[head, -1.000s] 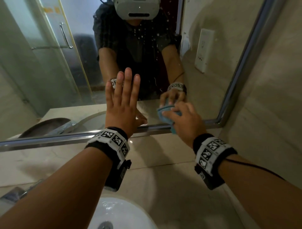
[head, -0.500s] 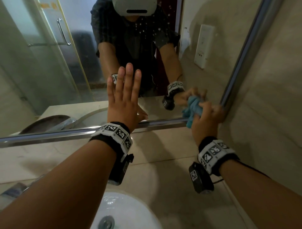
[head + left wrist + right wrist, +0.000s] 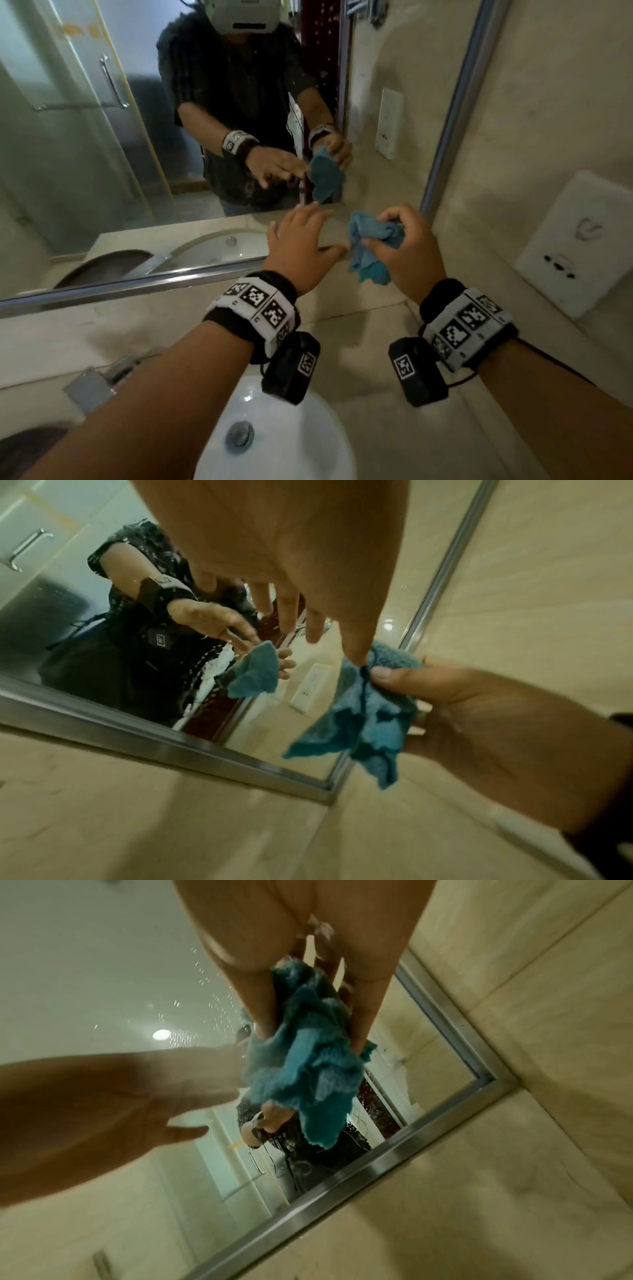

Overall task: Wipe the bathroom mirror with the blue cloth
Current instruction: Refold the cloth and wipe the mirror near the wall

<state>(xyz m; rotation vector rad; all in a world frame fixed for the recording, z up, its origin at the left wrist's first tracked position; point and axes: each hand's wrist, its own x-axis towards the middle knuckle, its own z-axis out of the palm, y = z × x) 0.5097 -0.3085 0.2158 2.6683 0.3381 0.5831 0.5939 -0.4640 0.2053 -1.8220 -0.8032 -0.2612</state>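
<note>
In front of the glass: the blue cloth [image 3: 371,245] hangs bunched in the right hand [image 3: 406,253], off the bathroom mirror [image 3: 144,144] near its lower right corner, above the worktop [image 3: 359,342].
Cloth handling: by its look soft, light and limp; a fuzzy pile that likely grips skin well and is not fragile. Loose corners droop below the fist and would probably flap unless gathered.
Where to hold: judged best as a wad in the palm, with a flat pad of fabric facing the glass; the dangling tail could be tucked in first.
Right hand pose: knuckles up, wrist roughly level, thumb and fingers [image 3: 368,1010] curled round the upper part of the cloth, pinching it.
Left hand pose: the left hand [image 3: 301,245] reaches toward the cloth, palm down, fingers [image 3: 315,626] spread and relaxed, holding nothing; one fingertip seems to touch the fabric's top edge.
Mirror surface: water specks show on the glass; the metal frame [image 3: 137,286] borders it.
</note>
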